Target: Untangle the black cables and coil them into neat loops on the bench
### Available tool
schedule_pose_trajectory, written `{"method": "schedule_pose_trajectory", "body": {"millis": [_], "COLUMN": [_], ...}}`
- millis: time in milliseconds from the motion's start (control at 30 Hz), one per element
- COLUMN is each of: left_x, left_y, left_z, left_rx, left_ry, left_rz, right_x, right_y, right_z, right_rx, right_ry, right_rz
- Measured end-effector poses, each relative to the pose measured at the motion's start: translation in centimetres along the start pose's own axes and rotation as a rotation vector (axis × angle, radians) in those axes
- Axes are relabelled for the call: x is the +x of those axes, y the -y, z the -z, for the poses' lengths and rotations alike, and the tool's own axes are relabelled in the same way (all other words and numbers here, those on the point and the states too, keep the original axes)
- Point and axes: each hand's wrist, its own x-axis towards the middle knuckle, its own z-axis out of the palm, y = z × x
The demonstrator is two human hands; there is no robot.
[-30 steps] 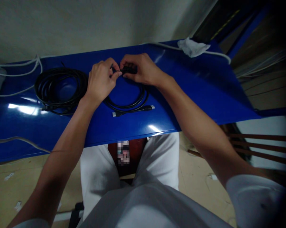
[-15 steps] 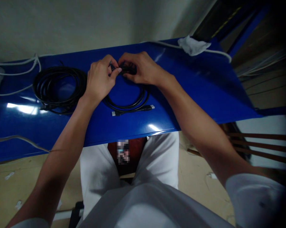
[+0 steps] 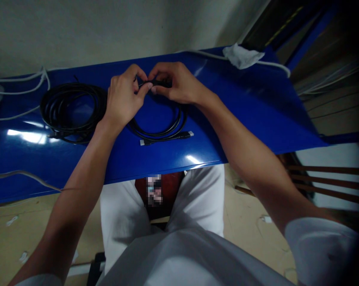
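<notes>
A coiled black cable (image 3: 164, 133) lies on the blue table; its two metal-tipped plugs point apart at the near side of the coil. At the coil's far side, my right hand (image 3: 175, 83) is closed, thumb and forefinger pinching the bundled cable. My left hand (image 3: 125, 89) meets it there, fingertips pinched on a thin dark strip that resembles a tie. Fingers hide most of that strip, and I cannot tell how it runs around the cable. Left of my left wrist rests a larger coil of black cable (image 3: 48, 105), apart from the one being handled.
White cords (image 3: 24, 78) run along the table's left side, and a grey cord (image 3: 24, 172) crosses its near left corner. A crumpled white cloth or bag (image 3: 243, 56) sits over a white cable at the back right. The blue table (image 3: 257, 115) ends just before my lap.
My fingertips have shifted slightly at the cable bundle, and my right hand's fingers now form a more open arch over the pinch. Both coils stay where they were.
</notes>
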Motion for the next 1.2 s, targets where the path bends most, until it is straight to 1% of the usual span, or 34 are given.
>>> {"method": "schedule_pose_trajectory", "body": {"millis": [100,167,267,400,500,633,733,933,1100,1200], "left_x": [0.3,0.5,0.6,0.7,0.8,0.8,0.8,0.9,1.0,1.0], "left_y": [1.0,1.3,1.2,1.1,1.2,1.1,0.9,1.0,0.9,0.8], "left_z": [-0.4,-0.6,-0.6,-0.8,-0.9,-0.8,-0.7,-0.8,-0.8,-0.9], "left_rx": [-0.102,-0.133,-0.12,-0.081,-0.124,-0.118,-0.09,-0.122,-0.175,-0.188], "left_ry": [-0.097,-0.114,-0.118,-0.148,-0.172,-0.155,-0.135,-0.162,-0.165,-0.166], "left_rz": [-0.056,-0.063,-0.043,-0.065,-0.095,-0.092,-0.087,-0.117,-0.104,-0.098], "right_x": [0.2,0.3,0.2,0.2,0.3,0.0,-0.2,-0.1,0.1,0.1], "right_y": [-0.8,-1.0,-0.7,-0.1,0.4,1.3,1.5,1.0,1.3,1.2], "right_z": [-0.1,0.0,0.2,0.4,0.3,0.2,0.2,0.2,0.3,0.5], "right_rx": [0.169,0.265,0.297,0.237,0.193,0.198,0.161,0.046,-0.079,-0.181], "right_ry": [0.04,0.05,0.052,0.038,0.013,-0.002,0.013,0.037,0.022,0.02], "right_rz": [0.035,0.046,-0.011,-0.067,-0.121,-0.162,-0.148,-0.066,-0.102,-0.042]}}
